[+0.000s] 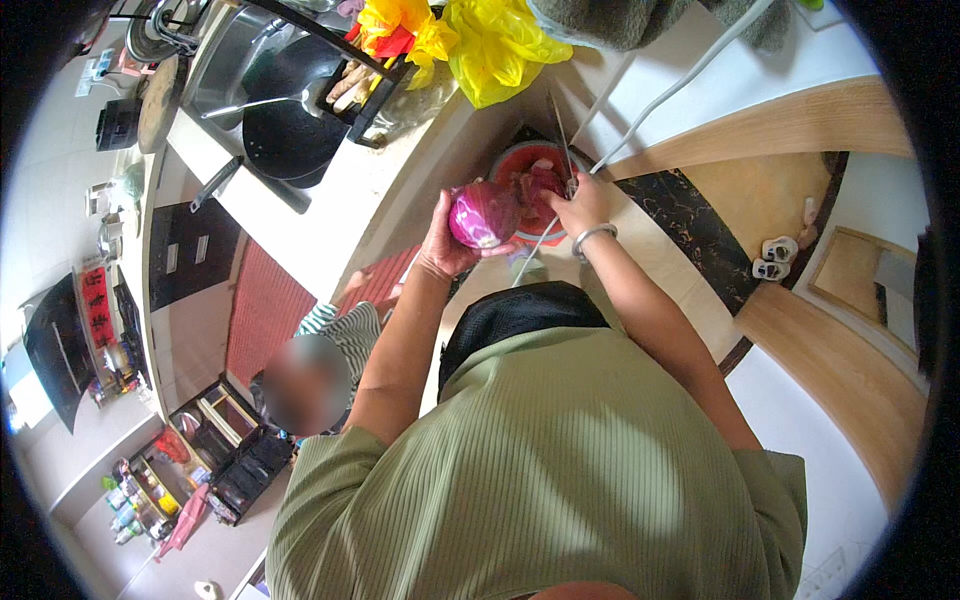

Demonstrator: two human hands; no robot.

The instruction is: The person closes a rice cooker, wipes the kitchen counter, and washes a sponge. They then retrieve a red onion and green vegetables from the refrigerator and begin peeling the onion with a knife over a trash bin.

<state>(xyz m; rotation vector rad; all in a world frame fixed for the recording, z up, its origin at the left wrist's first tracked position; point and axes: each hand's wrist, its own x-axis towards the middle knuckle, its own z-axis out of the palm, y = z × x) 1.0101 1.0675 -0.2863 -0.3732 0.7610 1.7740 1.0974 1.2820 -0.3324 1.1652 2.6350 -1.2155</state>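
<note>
A large purple-and-white onion rests in my left hand, with the fingers curled beneath it. My right hand, with a metal bangle at the wrist, reaches over a red bin on the floor. Inside the bin lie purple peelings close to my right fingertips. Whether those fingers hold a piece of peel is too small to tell. A white cable runs past my right hand.
To the left a pale counter bears a black wok, a ladle, a sink and a dark rack of ginger. Yellow plastic bags hang at its corner. Another person in a striped top is low at the left, near my left arm.
</note>
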